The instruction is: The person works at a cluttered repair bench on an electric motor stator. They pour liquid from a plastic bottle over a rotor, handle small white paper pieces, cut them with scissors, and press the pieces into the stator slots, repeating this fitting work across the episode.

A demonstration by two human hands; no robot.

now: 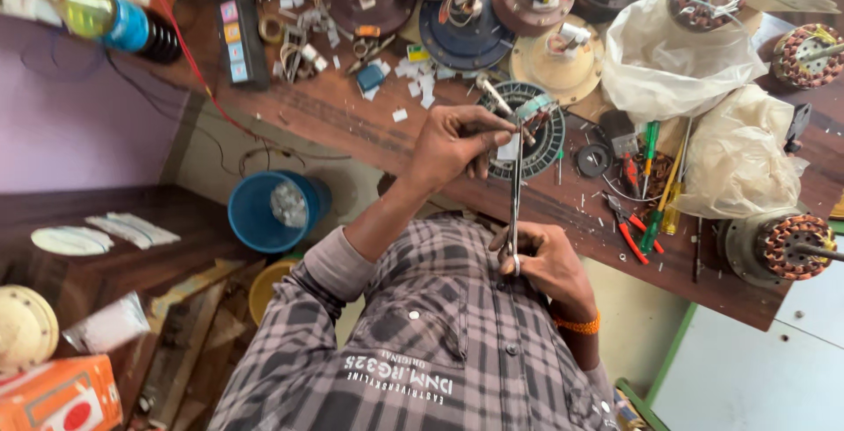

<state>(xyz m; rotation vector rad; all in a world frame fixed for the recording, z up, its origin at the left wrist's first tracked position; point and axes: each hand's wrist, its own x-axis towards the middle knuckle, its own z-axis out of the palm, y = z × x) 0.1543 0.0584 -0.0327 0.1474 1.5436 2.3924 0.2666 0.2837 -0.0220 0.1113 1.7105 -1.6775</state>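
Observation:
My left hand is raised over the workbench edge and pinches the upper end of a thin, long metal strip, beside a small white piece. My right hand, with an orange thread on its wrist, is close to my checked shirt and grips the strip's lower end. The strip runs nearly straight between both hands. Just behind the left hand lies a dark round stator ring on the wooden workbench.
Several fan motors with copper windings, two plastic bags, green screwdrivers and red-handled pliers crowd the bench. A blue bucket and a yellow bowl stand below left. A black power strip lies at the far left.

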